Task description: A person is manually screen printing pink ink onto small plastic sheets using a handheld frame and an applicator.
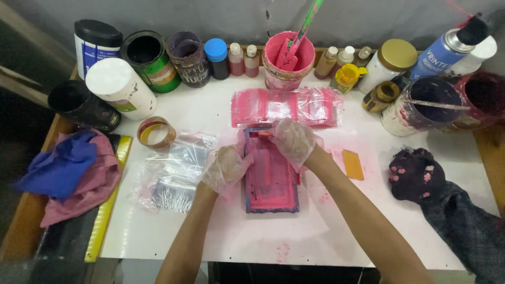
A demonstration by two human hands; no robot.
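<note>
A small rectangular screen frame smeared with pink ink lies on the white table in front of me. My left hand, in a clear plastic glove, rests on the frame's left edge. My right hand, also gloved, grips an orange squeegee at the frame's far end. Just beyond the frame lies a row of pink-printed clear plastic bags. A pile of blank clear bags sits left of the frame.
Ink tubs, jars and small bottles line the back edge, among them a pink tub with a stick and a spray can. A tape roll, rags, an orange card and dark cloth flank the frame.
</note>
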